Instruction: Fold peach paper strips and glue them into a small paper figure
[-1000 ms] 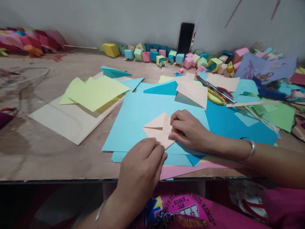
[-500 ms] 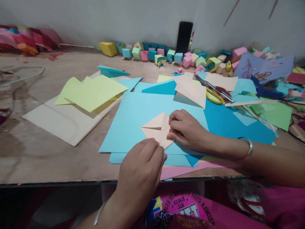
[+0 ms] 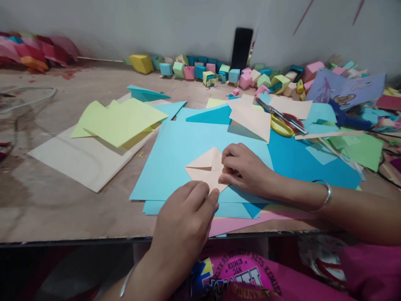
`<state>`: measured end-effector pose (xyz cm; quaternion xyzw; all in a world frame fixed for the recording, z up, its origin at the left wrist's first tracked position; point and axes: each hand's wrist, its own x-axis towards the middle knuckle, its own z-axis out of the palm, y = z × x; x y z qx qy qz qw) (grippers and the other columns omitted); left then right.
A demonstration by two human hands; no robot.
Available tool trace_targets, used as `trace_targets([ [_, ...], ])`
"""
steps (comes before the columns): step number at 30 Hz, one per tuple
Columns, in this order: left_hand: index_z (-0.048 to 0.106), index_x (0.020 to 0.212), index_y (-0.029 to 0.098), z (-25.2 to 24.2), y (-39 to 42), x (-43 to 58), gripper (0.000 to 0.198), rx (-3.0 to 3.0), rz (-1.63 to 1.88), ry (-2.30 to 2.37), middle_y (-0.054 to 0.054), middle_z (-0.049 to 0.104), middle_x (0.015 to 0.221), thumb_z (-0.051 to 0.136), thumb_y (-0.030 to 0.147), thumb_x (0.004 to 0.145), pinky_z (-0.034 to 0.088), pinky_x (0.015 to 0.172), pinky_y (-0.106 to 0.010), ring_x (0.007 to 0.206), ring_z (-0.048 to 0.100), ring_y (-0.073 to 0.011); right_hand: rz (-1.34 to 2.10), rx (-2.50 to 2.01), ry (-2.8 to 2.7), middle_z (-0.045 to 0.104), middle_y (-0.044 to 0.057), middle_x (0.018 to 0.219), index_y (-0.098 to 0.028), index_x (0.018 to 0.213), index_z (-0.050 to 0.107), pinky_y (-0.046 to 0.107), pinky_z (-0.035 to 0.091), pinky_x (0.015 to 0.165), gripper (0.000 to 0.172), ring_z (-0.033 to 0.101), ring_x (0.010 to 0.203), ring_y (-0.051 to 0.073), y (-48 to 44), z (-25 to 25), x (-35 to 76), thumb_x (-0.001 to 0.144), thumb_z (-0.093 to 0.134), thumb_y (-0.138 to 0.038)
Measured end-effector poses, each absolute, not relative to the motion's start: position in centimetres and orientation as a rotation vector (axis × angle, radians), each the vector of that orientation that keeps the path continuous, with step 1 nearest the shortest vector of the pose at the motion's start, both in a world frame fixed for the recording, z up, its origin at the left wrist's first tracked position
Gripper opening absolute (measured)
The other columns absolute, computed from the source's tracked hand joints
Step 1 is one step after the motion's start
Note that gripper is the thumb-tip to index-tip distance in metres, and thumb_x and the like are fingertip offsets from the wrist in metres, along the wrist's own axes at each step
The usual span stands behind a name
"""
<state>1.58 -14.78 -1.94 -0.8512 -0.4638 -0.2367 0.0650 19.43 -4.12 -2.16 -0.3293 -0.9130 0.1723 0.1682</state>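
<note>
A small peach paper (image 3: 203,174), folded into a diamond with creased flaps, lies on a light blue sheet (image 3: 166,167). At its right corner my right hand (image 3: 247,169) is closed, thumb and curled fingers pinching the edge. My left hand (image 3: 186,219) grips the lower edge with bent fingers; its fingertips are partly hidden behind the knuckles. The near tip of the paper is covered by that hand. Beneath the light blue sheet are more blue sheets and a pink sheet (image 3: 225,226) at the table's front edge.
Scissors (image 3: 282,119) with yellow and red handles rest on paper scraps at the right. Yellow-green sheets (image 3: 125,121) lie over a cream sheet (image 3: 90,167) at the left. Several folded paper boxes (image 3: 200,72) line the wall, beside an upright phone (image 3: 242,48).
The fingers of my left hand have shifted slightly along the near edge of the peach paper. My right hand stays in nearly the same place.
</note>
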Motion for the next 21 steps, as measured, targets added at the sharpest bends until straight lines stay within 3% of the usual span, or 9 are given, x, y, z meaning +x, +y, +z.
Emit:
trace_targets([
  [5,0.068,0.109,0.013,-2.17,-14.56,0.95,0.024,-2.636,-0.682,-1.345,-0.011,0.065,0.124,0.054,0.015,0.089,0.057,0.080,-0.043,0.101,0.063,-0.0261,0.568,-0.996,-2.589,0.051,0.004,0.083,-0.018,0.072,0.049,0.030,0.032,0.073,0.026,0.043,0.081,0.017,-3.99,-1.50,19.26,0.081,0.071,-0.031],
  [12,0.070,0.108,0.012,-2.21,-14.51,0.68,0.024,-2.649,-0.631,-1.341,-0.008,0.067,0.122,0.056,0.016,0.089,0.059,0.078,-0.044,0.099,0.065,-0.0273,0.665,-0.893,-2.531,0.051,0.003,0.084,-0.017,0.070,0.050,0.029,0.034,0.075,0.027,0.045,0.084,0.017,-3.62,-1.82,19.70,0.079,0.073,-0.028],
  [18,0.070,0.109,0.011,-2.13,-14.45,0.79,0.026,-2.646,-0.671,-1.322,-0.009,0.067,0.121,0.057,0.016,0.088,0.060,0.077,-0.045,0.096,0.065,-0.0272,0.596,-0.895,-2.561,0.049,0.004,0.084,-0.018,0.069,0.045,0.030,0.034,0.073,0.041,0.042,0.081,0.018,-3.76,-2.05,19.68,0.071,0.079,-0.042],
  [21,0.071,0.107,0.011,-2.08,-14.53,0.71,0.024,-2.651,-0.667,-1.338,-0.009,0.068,0.120,0.058,0.016,0.087,0.060,0.078,-0.045,0.097,0.064,-0.0274,0.671,-0.921,-2.575,0.052,0.004,0.089,-0.019,0.073,0.045,0.030,0.036,0.075,0.042,0.045,0.084,0.018,-3.39,-1.51,20.04,0.068,0.082,-0.038],
])
